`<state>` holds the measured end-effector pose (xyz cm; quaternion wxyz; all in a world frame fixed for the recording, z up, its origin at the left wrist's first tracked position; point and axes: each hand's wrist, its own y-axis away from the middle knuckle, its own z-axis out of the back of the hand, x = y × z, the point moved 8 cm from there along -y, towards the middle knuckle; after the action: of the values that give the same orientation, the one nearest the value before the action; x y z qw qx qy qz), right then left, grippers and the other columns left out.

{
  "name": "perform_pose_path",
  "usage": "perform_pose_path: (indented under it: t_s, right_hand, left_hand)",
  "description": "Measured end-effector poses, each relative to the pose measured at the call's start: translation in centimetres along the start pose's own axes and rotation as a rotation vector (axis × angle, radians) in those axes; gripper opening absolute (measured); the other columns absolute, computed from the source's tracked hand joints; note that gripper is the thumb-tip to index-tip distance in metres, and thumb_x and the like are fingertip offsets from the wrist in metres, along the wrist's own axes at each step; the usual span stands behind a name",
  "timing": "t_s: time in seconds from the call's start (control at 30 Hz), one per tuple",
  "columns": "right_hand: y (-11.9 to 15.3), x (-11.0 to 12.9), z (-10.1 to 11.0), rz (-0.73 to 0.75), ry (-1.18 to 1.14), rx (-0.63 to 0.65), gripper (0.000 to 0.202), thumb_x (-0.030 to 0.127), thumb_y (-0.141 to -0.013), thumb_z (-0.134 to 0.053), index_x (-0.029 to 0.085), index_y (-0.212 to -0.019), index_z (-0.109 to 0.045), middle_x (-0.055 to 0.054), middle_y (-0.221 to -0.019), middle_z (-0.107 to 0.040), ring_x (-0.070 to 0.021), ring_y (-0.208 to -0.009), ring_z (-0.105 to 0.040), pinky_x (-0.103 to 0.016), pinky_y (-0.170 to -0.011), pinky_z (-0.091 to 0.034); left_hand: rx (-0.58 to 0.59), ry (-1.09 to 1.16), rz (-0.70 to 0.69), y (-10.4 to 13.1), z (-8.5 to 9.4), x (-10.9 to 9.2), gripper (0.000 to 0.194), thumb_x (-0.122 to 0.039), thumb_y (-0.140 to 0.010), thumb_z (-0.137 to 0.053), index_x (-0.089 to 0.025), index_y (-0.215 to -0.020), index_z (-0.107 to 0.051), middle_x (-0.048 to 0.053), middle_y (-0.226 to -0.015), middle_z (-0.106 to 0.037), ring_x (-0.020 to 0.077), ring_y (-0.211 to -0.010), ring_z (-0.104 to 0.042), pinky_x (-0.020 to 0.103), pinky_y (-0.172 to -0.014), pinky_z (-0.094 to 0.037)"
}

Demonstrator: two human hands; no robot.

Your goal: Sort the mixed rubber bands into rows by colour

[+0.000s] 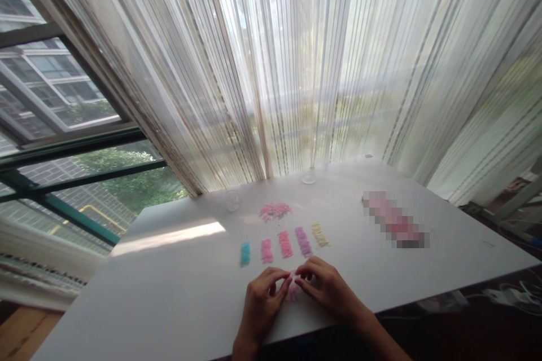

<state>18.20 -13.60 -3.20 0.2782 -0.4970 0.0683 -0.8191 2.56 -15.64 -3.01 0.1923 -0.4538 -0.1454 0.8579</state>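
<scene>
My left hand [263, 300] and my right hand [325, 287] meet near the table's front edge. Thumb and fingers are pinched together on each, with the fingertips almost touching. A bit of pale pink shows between them, too small to name. Just below the fingertips lies a small heap of pink and purple pieces [293, 292], partly hidden by the hands. Beyond them, tiny pieces are laid out by colour: a blue group [245, 254], a pink group [266, 250], a coral-red group [285, 243], a purple group [303, 241] and a yellow group [319, 235].
Behind the groups is a loose mixed pile [275, 211]. A clear round container [232, 201] and a clear disc like a lid [309, 179] sit farther back on the white table [178, 282]. To the right lies a pixelated reddish object [394, 220]. Striped curtains [296, 67] hang behind.
</scene>
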Motion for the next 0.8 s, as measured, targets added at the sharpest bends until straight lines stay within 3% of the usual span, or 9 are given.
perform_pose_path:
  t_s: [0.8]
  right_hand:
    - [0.04,-0.17,-0.14,0.0,0.028,-0.004,0.013,0.025,-0.095,-0.059,0.022,-0.087,-0.069,-0.002,-0.08,-0.064,-0.0166,-0.074,-0.062,-0.027,-0.07,-0.05]
  left_hand:
    - [0.028,-0.056,0.045,-0.02,0.19,-0.18,0.011,-0.027,-0.093,-0.064,-0.023,-0.095,-0.074,0.003,-0.088,-0.073,0.0114,-0.062,-0.059,0.02,-0.056,-0.05]
